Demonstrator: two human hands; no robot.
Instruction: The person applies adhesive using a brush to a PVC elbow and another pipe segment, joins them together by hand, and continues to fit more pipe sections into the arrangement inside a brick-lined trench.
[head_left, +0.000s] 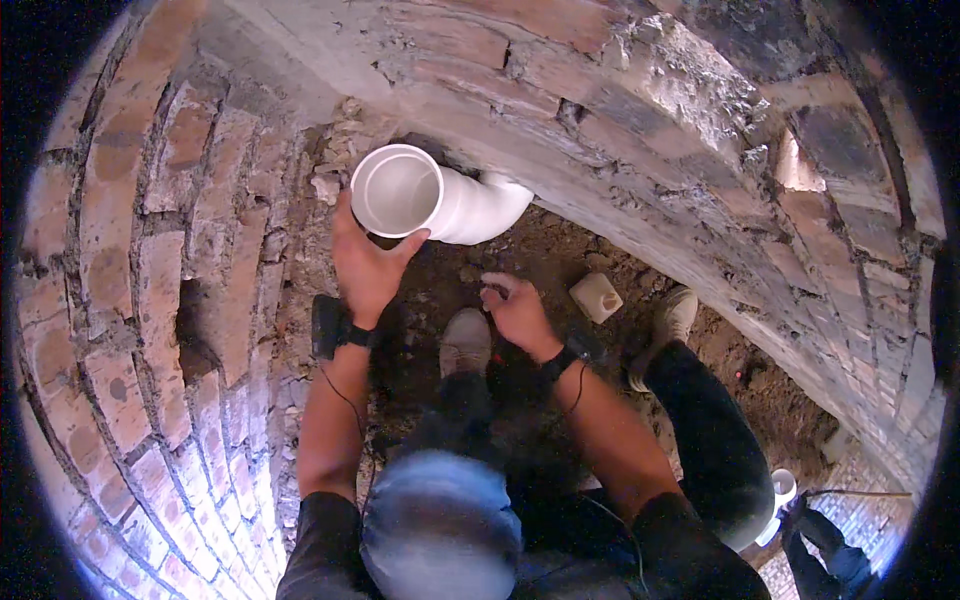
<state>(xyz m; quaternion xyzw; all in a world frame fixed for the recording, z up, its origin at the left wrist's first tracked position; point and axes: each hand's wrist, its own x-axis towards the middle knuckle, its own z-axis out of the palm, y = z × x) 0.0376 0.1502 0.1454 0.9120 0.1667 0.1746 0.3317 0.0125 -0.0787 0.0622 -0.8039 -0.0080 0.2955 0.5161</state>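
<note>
A white plastic pipe elbow (pixel 462 208) comes out from the foot of the wall, its wide round mouth facing up. My left hand (pixel 370 262) grips the near rim of that mouth, with the thumb on the right and the fingers on the left. My right hand (pixel 520 315) hovers over the dirt, below and right of the elbow and apart from it. Its fingers are loosely bent, with nothing visible in them. A small beige plastic jug (pixel 596 297) stands on the soil to the right of this hand.
A brick wall (pixel 140 330) rises close on the left; another brick wall (pixel 640 130) runs along the far and right side. Loose rubble (pixel 328 185) lies in the corner. My shoes stand on dirt. At lower right are a white pipe piece (pixel 783 485) and dark clothing (pixel 835 560).
</note>
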